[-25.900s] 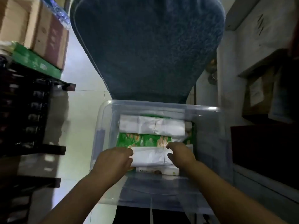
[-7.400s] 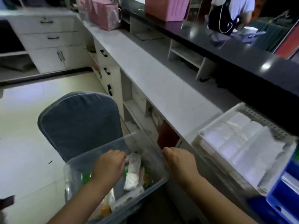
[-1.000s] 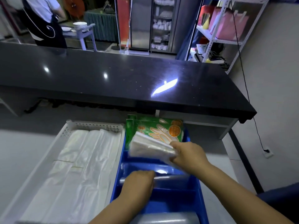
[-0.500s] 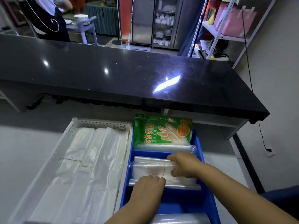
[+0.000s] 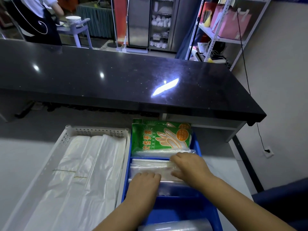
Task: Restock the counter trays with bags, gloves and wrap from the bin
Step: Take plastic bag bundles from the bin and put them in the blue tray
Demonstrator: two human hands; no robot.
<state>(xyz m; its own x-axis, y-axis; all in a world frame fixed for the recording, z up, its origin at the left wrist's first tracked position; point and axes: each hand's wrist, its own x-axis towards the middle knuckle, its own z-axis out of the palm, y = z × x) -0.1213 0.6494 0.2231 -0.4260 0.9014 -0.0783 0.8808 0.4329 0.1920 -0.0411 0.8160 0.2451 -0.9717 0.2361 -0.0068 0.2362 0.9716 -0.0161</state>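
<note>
From the head view we looked down on a blue tray (image 5: 176, 209) on the pale lower counter, standing just beside a white tray (image 5: 100, 130) on its left. Both our hands were in the blue tray's middle compartment, on a bundle of clear bags (image 5: 150, 165) that lay flat there. Our right hand (image 5: 188, 165) lay across the bundle's right part with its fingers nearly straight and a little spread, pressing on top of it rather than curled round it. Our left hand (image 5: 143, 184) rested on the bundle's near edge with its fingers bent downward. We could not tell whether it gripped anything, as the fingertips were hidden.

Green glove packs (image 5: 160, 137) filled the far compartment, leaning against the back wall. A roll of wrap (image 5: 175, 226) showed at the bottom edge, in the nearest compartment. White bags (image 5: 86, 172) lay lengthwise in the white tray. Beyond the trays ran a black countertop (image 5: 116, 77), and a person in an apron (image 5: 36, 17) stood behind it.
</note>
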